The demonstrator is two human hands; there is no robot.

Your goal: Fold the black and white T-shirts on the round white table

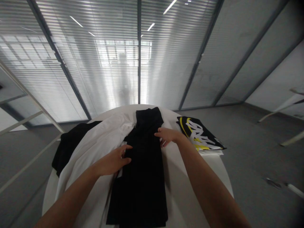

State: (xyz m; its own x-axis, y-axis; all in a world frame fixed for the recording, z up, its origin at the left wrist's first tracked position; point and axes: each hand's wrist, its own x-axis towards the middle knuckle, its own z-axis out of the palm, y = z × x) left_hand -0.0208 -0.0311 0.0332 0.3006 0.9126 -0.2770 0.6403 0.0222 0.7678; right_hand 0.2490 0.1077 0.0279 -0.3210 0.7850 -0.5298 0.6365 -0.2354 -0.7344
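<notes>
A long black garment lies folded lengthwise down the middle of a round white table. My left hand grips its left edge near the middle, fingers curled around the cloth. My right hand rests on the right edge a little farther up, fingers pressed onto the fabric. A white garment lies spread under and to the left of the black one.
Another black garment hangs over the table's far left edge. A folded black, yellow and white printed garment lies at the far right of the table. Glass walls with blinds stand behind. White frame legs stand at left.
</notes>
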